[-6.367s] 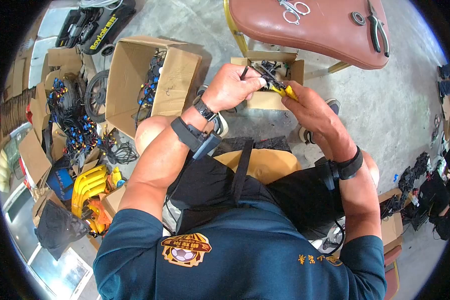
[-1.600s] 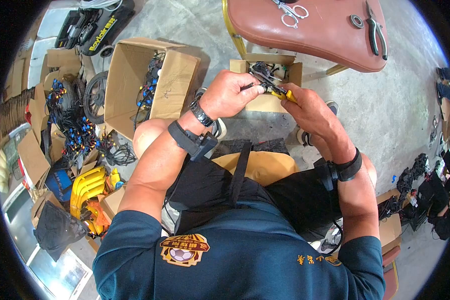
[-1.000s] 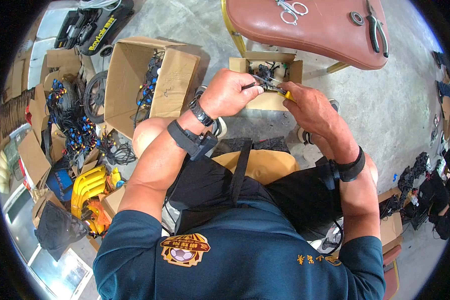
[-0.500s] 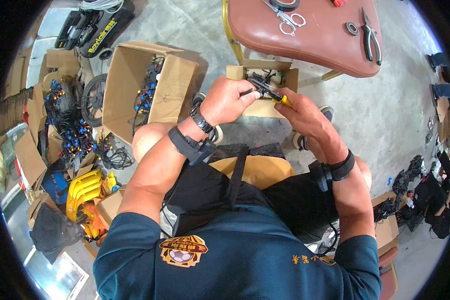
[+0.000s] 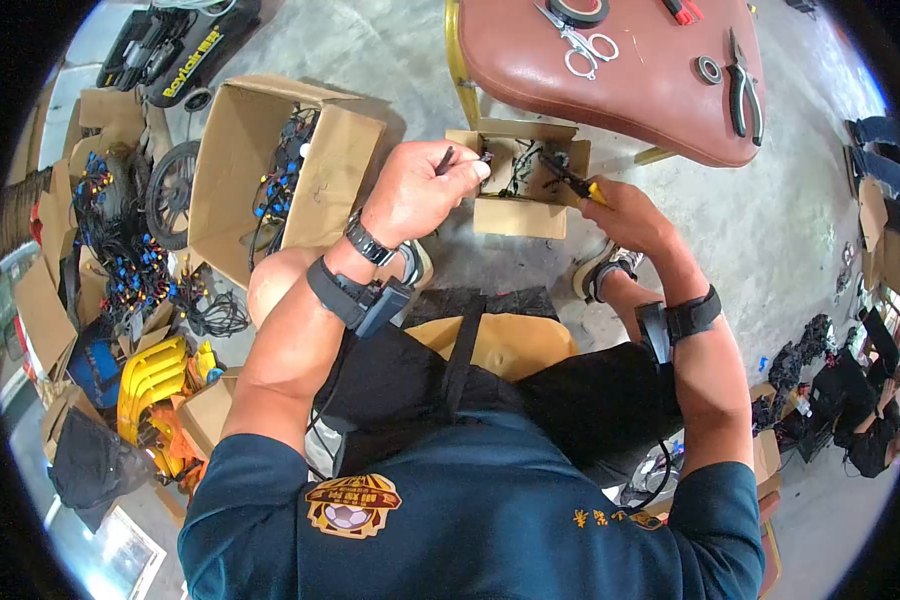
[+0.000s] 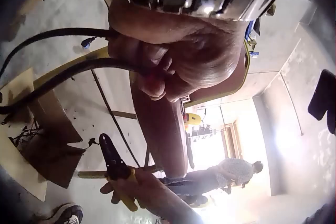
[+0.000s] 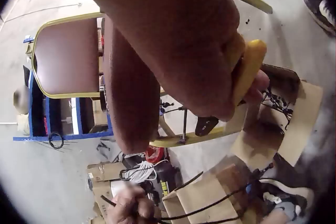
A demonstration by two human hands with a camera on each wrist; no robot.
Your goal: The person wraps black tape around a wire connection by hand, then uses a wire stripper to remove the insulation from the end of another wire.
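Note:
In the head view, the left hand (image 5: 420, 192) pinches black cable (image 5: 445, 160) between thumb and fingers, left of a small open carton (image 5: 519, 217). Two black cable lengths (image 6: 73, 68) run out of that hand in the left wrist view. The right hand (image 5: 630, 215) grips a yellow-handled tool (image 5: 570, 180), whose dark jaws lie over the carton's right part, apart from the cable. Its yellow handles (image 7: 248, 71) show within the right hand (image 7: 178, 50) in the right wrist view. Small dark wired parts (image 5: 520, 165) lie in the carton.
A brown padded seat (image 5: 630, 80) bears silver scissors (image 5: 580, 48), black-handled pliers (image 5: 741, 95), a ring (image 5: 708, 69) and black tape (image 5: 577, 10). A large carton (image 5: 332, 180) with wires stands left. Wire bundles (image 5: 130, 250) and yellow parts (image 5: 153, 375) lie farther left.
The hands have moved apart: the left one leftward with the cable, the right one rightward with the tool. The tool's jaws are now away from the left fingers. The head view has shifted.

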